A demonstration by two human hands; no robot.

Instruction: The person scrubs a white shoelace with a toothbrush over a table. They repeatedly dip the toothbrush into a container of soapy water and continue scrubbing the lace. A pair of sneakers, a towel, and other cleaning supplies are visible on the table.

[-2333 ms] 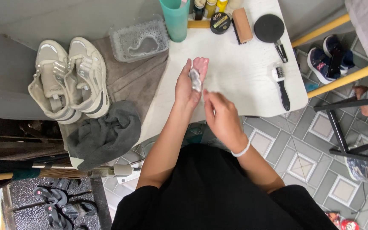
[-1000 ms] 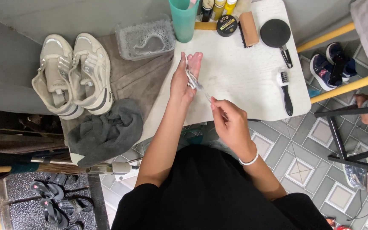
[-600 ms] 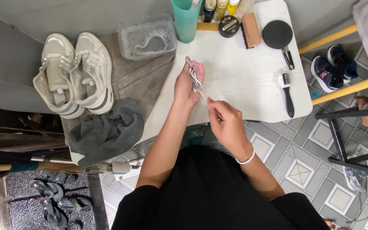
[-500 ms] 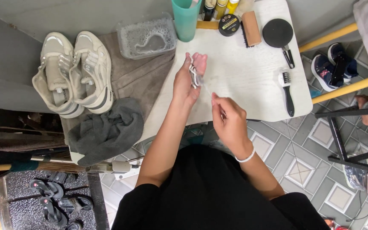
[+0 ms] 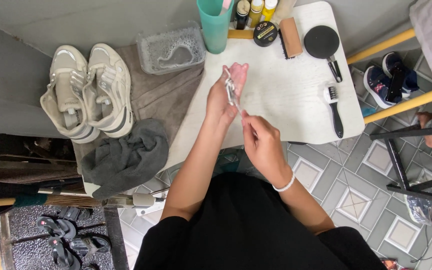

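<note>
My left hand (image 5: 224, 98) is raised over the white table (image 5: 296, 95), with its fingers pointing away from me. A thin white strip like a shoelace (image 5: 231, 89) runs along its palm, pinned under the thumb. My right hand (image 5: 261, 139) is just below it. Its fingertips pinch the near end of the lace, close to the left thumb. Both hands are near the table's front edge.
A pair of cream sneakers (image 5: 83, 90) lies on a brown towel (image 5: 156, 95), with a grey cloth (image 5: 126, 157) in front. At the back stand a soapy clear tub (image 5: 171, 47), a teal cup (image 5: 215, 25), bottles (image 5: 253, 7), a black tin (image 5: 264, 33) and brushes (image 5: 333, 107).
My right hand drew away toward me, then came back up to the left hand and closed its fingertips on the lace end. The left hand has barely moved.
</note>
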